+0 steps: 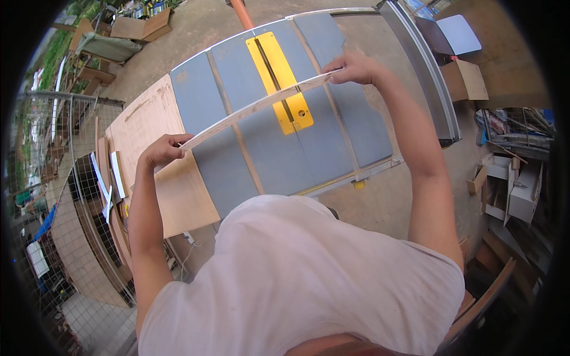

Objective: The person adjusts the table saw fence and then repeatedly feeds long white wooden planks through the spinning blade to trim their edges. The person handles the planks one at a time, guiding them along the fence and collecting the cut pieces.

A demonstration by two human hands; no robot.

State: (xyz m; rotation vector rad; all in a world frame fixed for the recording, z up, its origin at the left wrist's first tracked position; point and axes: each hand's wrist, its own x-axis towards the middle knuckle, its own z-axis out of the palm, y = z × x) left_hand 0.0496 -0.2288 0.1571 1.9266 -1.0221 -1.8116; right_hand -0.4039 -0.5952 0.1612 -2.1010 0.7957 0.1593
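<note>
A long thin board (246, 111), seen along its narrow edge, spans the grey table saw top (270, 160). At its left end, my left hand (164, 151) pinches it near the plywood side panel. My right hand (354, 67) grips the other end, over the right part of the saw top. Beneath the board's middle lies a yellow insert plate (279, 77) with a dark lengthwise slot and a small round hole. Whether the board touches the saw top or is held above it, I cannot tell.
A plywood panel (145, 118) extends the table leftward. Metal rails (424, 71) run along the right. A wire mesh fence (65, 178) stands at left, with wood strips leaning near it. Cardboard boxes (142, 26) sit far left; a white cabinet or drawer piece (522, 190) stands at right.
</note>
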